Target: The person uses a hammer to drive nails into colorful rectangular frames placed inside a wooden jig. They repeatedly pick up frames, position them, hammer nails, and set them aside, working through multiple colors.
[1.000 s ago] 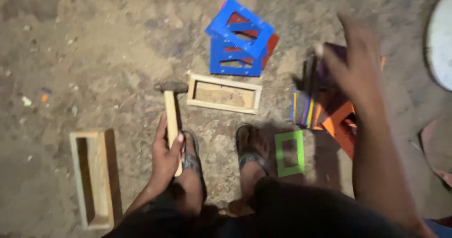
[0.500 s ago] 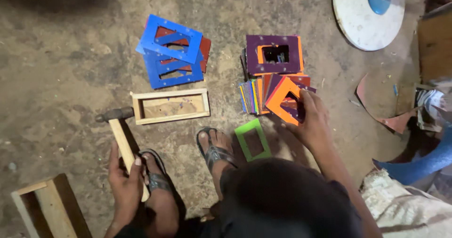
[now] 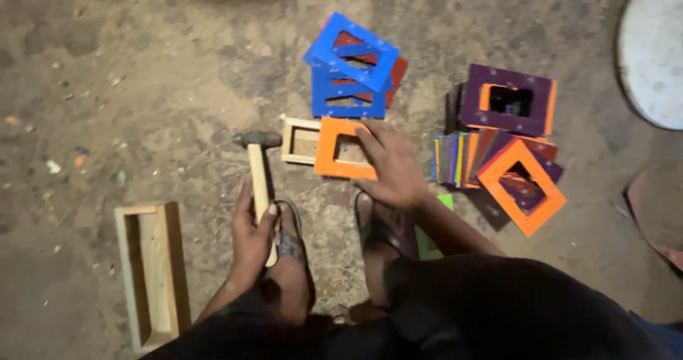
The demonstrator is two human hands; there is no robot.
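Note:
My left hand (image 3: pixel 252 235) grips the wooden handle of a hammer (image 3: pixel 259 168), whose metal head rests on the dirt floor. My right hand (image 3: pixel 393 164) presses an orange rectangular frame (image 3: pixel 334 154) down onto a small bare wooden frame (image 3: pixel 297 141) lying on the ground in front of my sandalled feet. The orange frame covers most of the wooden one, and my fingers lie across its right side.
Blue frames (image 3: pixel 348 72) are piled beyond the wooden frame. To the right lie a purple and orange frame (image 3: pixel 506 98), an orange frame (image 3: pixel 523 178) and a row of coloured panels (image 3: pixel 455 159). A bare wooden box (image 3: pixel 149 271) sits at left, a white disc (image 3: pixel 654 50) at right.
My right hand took an orange frame from the pile at right and brought it left onto the bare wooden frame. The left hand kept its hold on the hammer.

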